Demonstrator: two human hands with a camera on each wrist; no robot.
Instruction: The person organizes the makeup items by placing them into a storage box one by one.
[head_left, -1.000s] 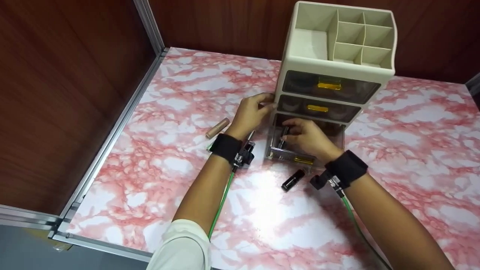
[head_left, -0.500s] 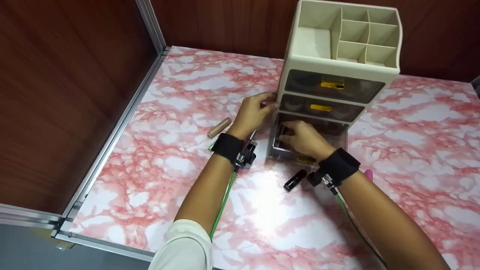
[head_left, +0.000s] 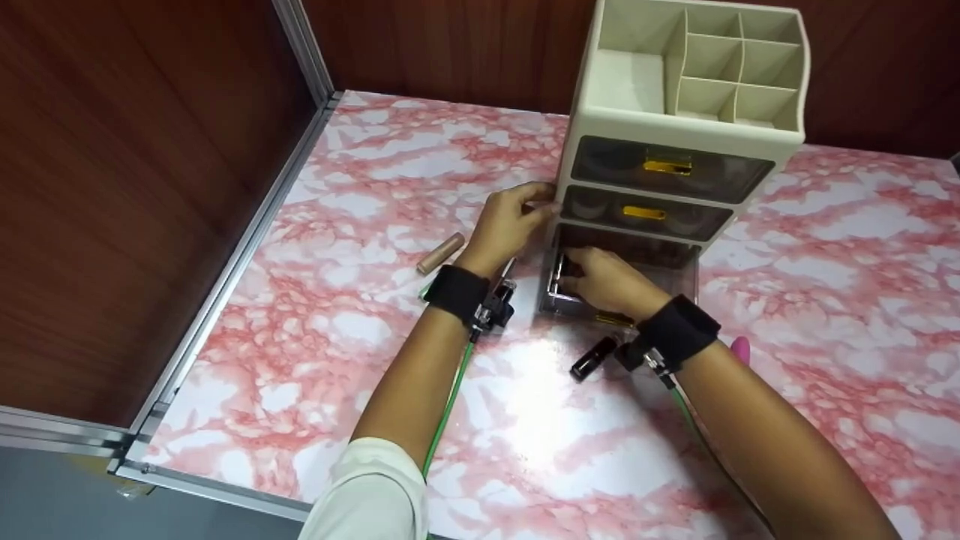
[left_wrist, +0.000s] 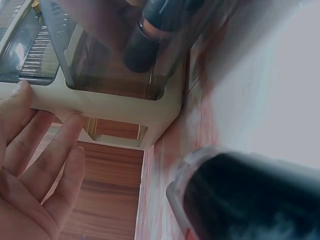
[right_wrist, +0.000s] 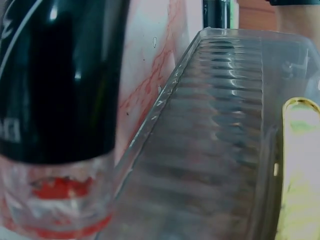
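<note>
A cream organizer (head_left: pixel 581 135) with open top compartments stands at the back of the table. Its bottom clear drawer (head_left: pixel 671 259) is pulled out. My left hand (head_left: pixel 541 210) rests straight fingers (left_wrist: pixel 60 145) against the organizer's left side (left_wrist: pixel 115 107). My right hand (head_left: pixel 571 276) reaches into the drawer's left end and pinches a dark tube (head_left: pixel 561 268). The left wrist view shows this tube (left_wrist: pixel 150 30) through the drawer wall (left_wrist: pixel 115 75). A black lipstick (head_left: pixel 592 358) lies on the table just in front of the drawer, huge in the right wrist view (right_wrist: pixel 55 90).
A beige tube (head_left: pixel 440 253) lies left of my left wrist. Something pink (head_left: pixel 741 346) peeks out beside my right forearm. The two upper drawers with gold handles (head_left: pixel 645 213) are closed. A metal rail (head_left: pixel 247 232) edges the marble-patterned table (head_left: pixel 360 187) on the left. Wood panels stand behind.
My right hand has sunk deeper into the drawer's left end with the dark tube. The left hand has stayed on the organizer's side.
</note>
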